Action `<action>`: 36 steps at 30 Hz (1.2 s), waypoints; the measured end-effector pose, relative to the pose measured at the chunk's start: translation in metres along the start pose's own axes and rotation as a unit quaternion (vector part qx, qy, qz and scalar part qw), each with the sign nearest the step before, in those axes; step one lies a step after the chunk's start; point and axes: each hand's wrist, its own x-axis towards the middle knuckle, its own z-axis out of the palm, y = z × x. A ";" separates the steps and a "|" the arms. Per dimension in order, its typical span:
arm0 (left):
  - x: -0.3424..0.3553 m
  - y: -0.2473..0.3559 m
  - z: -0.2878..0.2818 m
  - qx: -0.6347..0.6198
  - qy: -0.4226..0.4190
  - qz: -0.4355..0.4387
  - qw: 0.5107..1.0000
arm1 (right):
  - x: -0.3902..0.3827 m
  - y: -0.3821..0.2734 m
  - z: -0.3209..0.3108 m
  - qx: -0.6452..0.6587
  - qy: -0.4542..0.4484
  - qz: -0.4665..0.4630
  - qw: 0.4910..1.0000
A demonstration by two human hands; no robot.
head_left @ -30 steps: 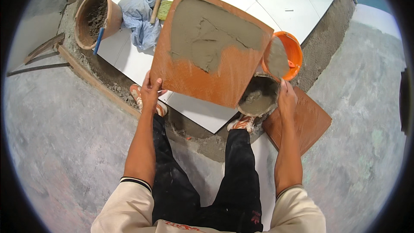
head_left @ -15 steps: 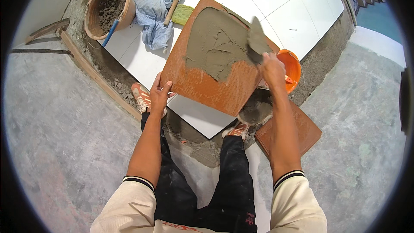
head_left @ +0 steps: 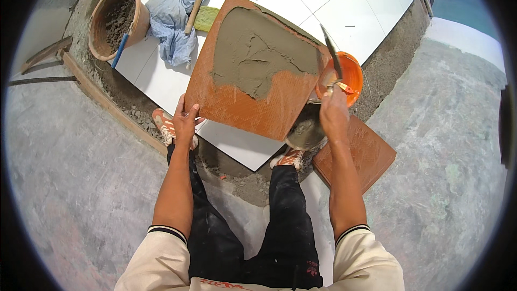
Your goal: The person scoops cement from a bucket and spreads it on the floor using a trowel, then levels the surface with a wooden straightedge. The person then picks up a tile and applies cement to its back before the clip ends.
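My left hand (head_left: 184, 117) grips the near left corner of a large square tile (head_left: 237, 109), its reddish-brown back turned up. Grey mortar (head_left: 253, 48) covers much of that back, cracked in the middle and thickest toward the far and right sides. In my right hand (head_left: 335, 113) is a trowel (head_left: 333, 51), its blade turned on edge beside the tile's right corner. Under that hand stand an orange bucket (head_left: 353, 78) with a red-handled tool (head_left: 343, 88) in it and a dark bowl (head_left: 307, 126) with some mortar.
Brown tiles (head_left: 358, 156) lie stacked at the right. White laid tiles (head_left: 355, 2) stretch ahead. A mortar bucket (head_left: 141, 21), blue cloth (head_left: 171, 32), mallet (head_left: 197, 5) and yellow-green sponge (head_left: 207, 19) lie at the far left. A wooden strip (head_left: 110, 105) edges the left.
My right hand has drawn the trowel off the mortar toward the right and turned its blade on edge. The left hand keeps its grip on the tile. The whole view has shifted slightly.
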 end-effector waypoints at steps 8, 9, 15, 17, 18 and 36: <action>0.002 -0.003 -0.006 0.012 -0.015 0.010 1.000 | 0.016 0.000 0.052 -0.040 -0.048 -0.005 0.998; 0.003 -0.003 -0.005 0.006 -0.012 0.007 1.000 | 0.028 0.007 0.055 -0.048 -0.046 0.014 0.998; 0.003 -0.002 0.001 0.009 -0.011 0.009 1.000 | 0.079 0.063 0.042 -0.114 -0.003 0.087 0.990; 0.002 -0.007 -0.002 0.009 -0.013 0.018 1.000 | 0.074 0.068 0.024 0.011 0.052 0.071 0.996; 0.003 -0.009 -0.004 0.009 -0.016 0.023 1.000 | 0.068 0.068 0.013 0.073 0.081 0.063 0.992; 0.003 -0.009 -0.007 -0.024 -0.011 0.028 0.999 | 0.021 -0.161 0.054 0.450 -0.162 0.187 0.858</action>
